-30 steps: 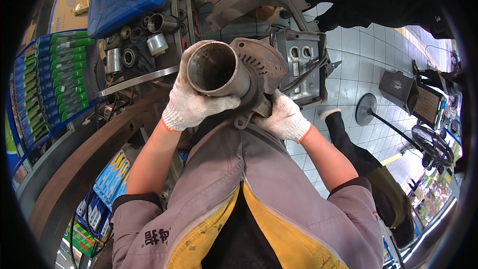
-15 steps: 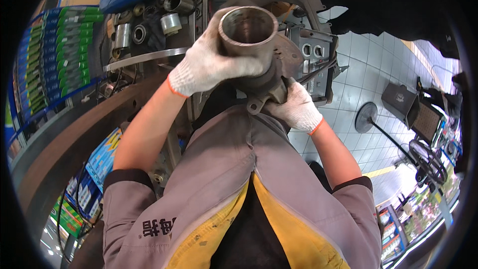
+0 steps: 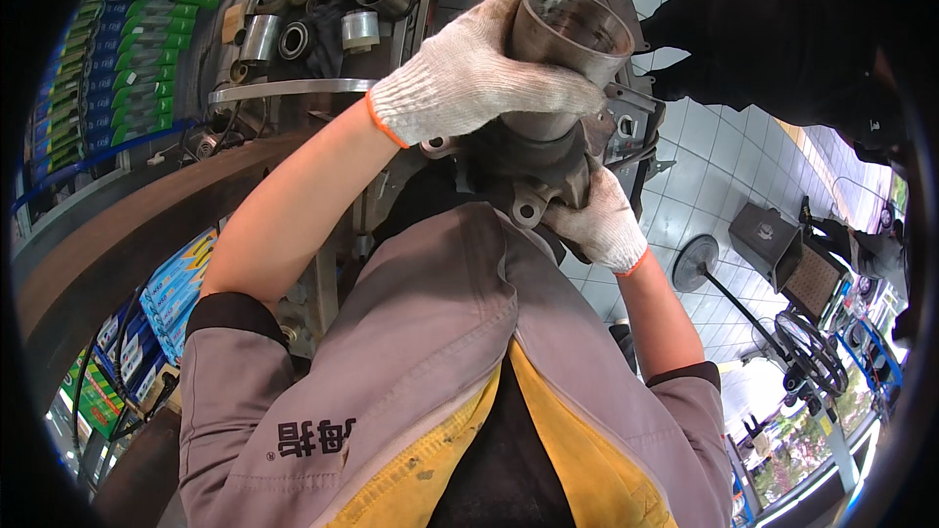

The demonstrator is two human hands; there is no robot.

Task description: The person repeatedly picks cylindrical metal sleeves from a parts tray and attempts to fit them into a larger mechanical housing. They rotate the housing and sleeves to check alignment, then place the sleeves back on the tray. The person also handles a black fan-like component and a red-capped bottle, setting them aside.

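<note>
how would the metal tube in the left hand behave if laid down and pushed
The metal tube is probably stiff, given its firm round rim. Being metal, it may feel heavy. Its curved wall could let it roll.

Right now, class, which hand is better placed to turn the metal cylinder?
Probably the left hand: it wraps the metal cylinder just below its open rim, while the right hand grips the darker casting underneath.

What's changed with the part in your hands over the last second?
The left hand swung the open end of the metal tube rightward and away from the body; the perforated flange is now hidden. The right hand shifted little, holding the lugged housing. Nothing was let go. The silver cylinder and bearing stayed put; the view drifted.
</note>
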